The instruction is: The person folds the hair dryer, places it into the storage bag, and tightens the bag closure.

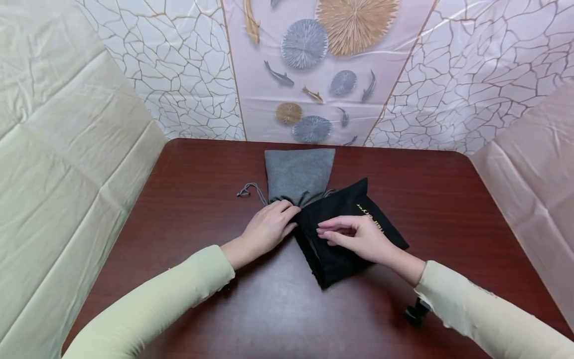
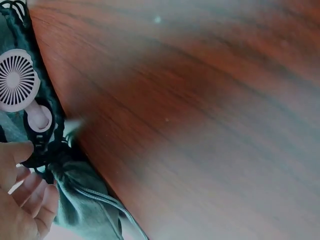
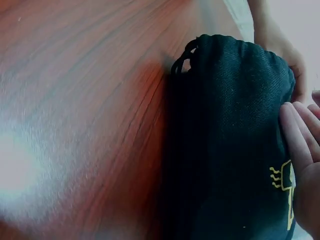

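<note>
A black drawstring bag (image 1: 341, 249) with gold "Hair Dryer" lettering lies aslant on the table, its mouth facing left and toward the front. My left hand (image 1: 271, 225) pinches the upper corner of that mouth between thumb and fingers. Inside the mouth, the left wrist view shows a small pale fan (image 2: 17, 82) with a round slotted grille. Over the bag's upper face is my right hand (image 1: 352, 234), with loosely bent fingers and nothing in them; its fingertips are right at the cloth in the right wrist view. A grey drawstring pouch (image 1: 298, 172) lies behind, its gathered neck beside my left fingers.
The pouch's grey cord (image 1: 251, 188) trails to the left. A small black object (image 1: 417, 313) shows under the right sleeve. The dark red-brown table (image 1: 202, 199) has rounded back corners and is bordered by draped cloths (image 1: 71, 164).
</note>
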Tool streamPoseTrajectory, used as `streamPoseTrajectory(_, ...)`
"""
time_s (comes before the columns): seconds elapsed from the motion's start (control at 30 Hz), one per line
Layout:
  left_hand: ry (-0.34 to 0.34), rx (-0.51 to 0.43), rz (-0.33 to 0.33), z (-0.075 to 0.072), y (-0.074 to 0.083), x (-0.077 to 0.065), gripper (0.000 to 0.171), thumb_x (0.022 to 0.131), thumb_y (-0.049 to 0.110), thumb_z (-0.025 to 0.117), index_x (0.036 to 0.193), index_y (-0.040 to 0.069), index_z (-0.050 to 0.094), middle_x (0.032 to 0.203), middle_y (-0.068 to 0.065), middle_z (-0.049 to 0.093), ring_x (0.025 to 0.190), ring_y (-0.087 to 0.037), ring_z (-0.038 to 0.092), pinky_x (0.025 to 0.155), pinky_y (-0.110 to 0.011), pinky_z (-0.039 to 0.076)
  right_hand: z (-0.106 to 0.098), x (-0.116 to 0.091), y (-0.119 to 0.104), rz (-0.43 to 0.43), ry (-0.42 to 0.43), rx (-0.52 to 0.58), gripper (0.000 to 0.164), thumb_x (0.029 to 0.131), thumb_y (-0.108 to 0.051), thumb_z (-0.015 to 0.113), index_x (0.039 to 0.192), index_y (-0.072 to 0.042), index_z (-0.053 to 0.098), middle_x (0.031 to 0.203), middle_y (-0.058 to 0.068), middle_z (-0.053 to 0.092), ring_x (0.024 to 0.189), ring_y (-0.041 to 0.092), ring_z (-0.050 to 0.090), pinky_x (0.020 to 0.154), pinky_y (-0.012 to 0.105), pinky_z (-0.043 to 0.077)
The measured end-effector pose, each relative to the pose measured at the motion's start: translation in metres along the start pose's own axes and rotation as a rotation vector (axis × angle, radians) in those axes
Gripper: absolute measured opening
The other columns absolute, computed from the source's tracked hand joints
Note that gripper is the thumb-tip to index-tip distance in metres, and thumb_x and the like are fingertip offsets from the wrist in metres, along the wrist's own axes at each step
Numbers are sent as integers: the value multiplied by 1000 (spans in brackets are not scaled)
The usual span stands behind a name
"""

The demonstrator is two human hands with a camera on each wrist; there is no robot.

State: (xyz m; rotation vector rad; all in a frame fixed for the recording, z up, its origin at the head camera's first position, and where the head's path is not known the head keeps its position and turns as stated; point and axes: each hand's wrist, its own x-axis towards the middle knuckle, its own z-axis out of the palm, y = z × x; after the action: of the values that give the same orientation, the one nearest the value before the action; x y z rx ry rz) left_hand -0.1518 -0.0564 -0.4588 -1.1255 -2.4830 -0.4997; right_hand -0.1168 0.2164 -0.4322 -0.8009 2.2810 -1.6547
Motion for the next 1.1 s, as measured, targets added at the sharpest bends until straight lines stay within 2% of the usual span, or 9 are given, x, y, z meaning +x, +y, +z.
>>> streamPoseTrajectory(0.1, 1, -1, 21, 0, -4, 0, 24, 95, 11, 81, 118, 5, 74, 109, -8, 69, 97, -25, 69, 87, -38, 59, 1, -2, -3, -150, 3, -218, 28, 95, 3, 76, 123, 1, 77, 114, 9, 81, 101, 11, 78, 81, 25, 63)
streamPoseTrajectory(0.2, 1, 2, 35, 1, -7, 0, 20, 97, 8, 79, 116, 6, 75, 108, -7, 70, 96, -24, 69, 86, -38, 59, 2, -4, -5, -324, 18, -464, 31, 91, -4, 82, 122, -9, 80, 114, -1, 80, 102, 12, 76, 87, 24, 60)
streamPoseTrajectory(0.3, -5, 9, 47, 1, -11, 0, 18, 97, 6, 76, 115, 7, 75, 108, -6, 71, 96, -24, 70, 86, -38, 60, 3, -4, -4, -444, 3, -618, 36, 88, -10, 86, 124, -11, 79, 118, -1, 78, 108, 16, 73, 95, 30, 56)
streamPoseTrajectory(0.43, -24, 19, 71, 0, -16, -2, 17, 97, 5, 75, 113, 8, 75, 107, -6, 71, 96, -24, 71, 85, -38, 60, 4, -7, 1, -507, -56, -752, 38, 87, -14, 88, 123, -9, 78, 124, 3, 76, 120, 26, 68, 108, 46, 51)
streamPoseTrajectory(0.53, -44, 16, 90, -1, -18, -5, 16, 96, 4, 74, 111, 9, 75, 105, -5, 70, 95, -23, 71, 84, -37, 60, 2, -9, 4, -536, -84, -826, 38, 84, -12, 89, 120, -8, 79, 128, 4, 75, 125, 30, 66, 114, 55, 47)
streamPoseTrajectory(0.63, -56, 11, 118, -3, -17, -7, 15, 96, 5, 75, 110, 9, 75, 103, -5, 70, 95, -23, 71, 84, -36, 60, -2, -11, 5, -562, -96, -847, 39, 82, -8, 90, 120, -8, 79, 129, 4, 74, 126, 31, 66, 114, 57, 47)
streamPoseTrajectory(0.77, -51, 7, 170, -3, -13, -10, 14, 96, 8, 76, 110, 10, 75, 101, -4, 69, 94, -21, 71, 84, -34, 60, -10, -16, 5, -582, -110, -844, 40, 82, -4, 89, 120, -8, 78, 130, 5, 74, 127, 31, 66, 116, 53, 46)
streamPoseTrajectory(0.9, -35, -8, 217, 0, -5, -10, 15, 96, 11, 78, 110, 10, 76, 101, -2, 69, 93, -18, 70, 84, -32, 60, -20, -24, 6, -582, -115, -864, 43, 80, -1, 88, 121, -9, 77, 133, 6, 73, 128, 31, 65, 120, 43, 42)
streamPoseTrajectory(1.1, -46, -81, 207, 6, 11, -3, 12, 97, 15, 78, 109, 11, 75, 100, -1, 66, 89, -15, 68, 81, -31, 59, -36, -35, 9, -569, -90, -909, 53, 80, 0, 87, 130, -9, 74, 136, 8, 71, 129, 32, 64, 123, 39, 38)
